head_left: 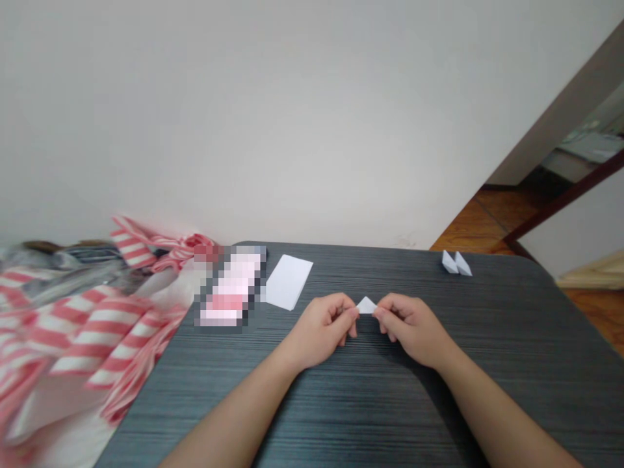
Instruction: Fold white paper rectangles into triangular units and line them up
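Fingers of both my hands pinch one small folded paper triangle [366, 305], held just above the dark table [487, 364] near its middle: my left hand [322, 328] grips its left corner, my right hand [412, 328] its right. Left of that triangle, a red-and-white striped plastic bag [73, 331] spills over the table's edge. Nearer, up-left of the triangle, a white paper sheet [288, 281] lies flat. Well right of it, by the far edge, sit two folded paper pieces [456, 263], touching.
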Demonstrator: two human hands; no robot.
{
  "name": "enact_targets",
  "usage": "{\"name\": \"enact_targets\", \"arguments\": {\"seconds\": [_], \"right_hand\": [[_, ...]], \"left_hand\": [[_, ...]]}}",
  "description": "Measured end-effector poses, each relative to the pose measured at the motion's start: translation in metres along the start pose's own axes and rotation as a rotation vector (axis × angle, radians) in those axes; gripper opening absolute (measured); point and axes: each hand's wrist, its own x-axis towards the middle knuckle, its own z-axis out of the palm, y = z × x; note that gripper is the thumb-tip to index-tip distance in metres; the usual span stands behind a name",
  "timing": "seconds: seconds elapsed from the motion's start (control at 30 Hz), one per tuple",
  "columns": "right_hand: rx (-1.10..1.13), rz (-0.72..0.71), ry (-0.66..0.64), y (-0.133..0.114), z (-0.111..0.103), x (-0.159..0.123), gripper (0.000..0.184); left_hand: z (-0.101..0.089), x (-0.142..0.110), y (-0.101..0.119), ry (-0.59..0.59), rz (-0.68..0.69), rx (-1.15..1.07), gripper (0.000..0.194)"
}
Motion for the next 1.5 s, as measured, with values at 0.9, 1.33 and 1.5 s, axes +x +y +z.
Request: {"name": "enact_targets", "arguments": {"seconds": [0.9,1.33,1.5], "right_hand": [[0.008,0.015,0.004,0.0004,0.0002,0.0009,0.026],[-0.097,-0.079,-0.101,-0.0043,0.0030,0.0013,0.025],[-0.093,-0.051,-0.106,-0.0038,0.0053,0.0014,0.025]], "left_hand": [[0.0005,0.0009,0.0019,0.002,-0.021,-0.116,0.027],[0.0004,0.0006,0.0048,-0.053,0.021,-0.012,0.029],[-0.0008,-0.0001,0.0036,-0.040,0.027,0.025,0.029]]}}
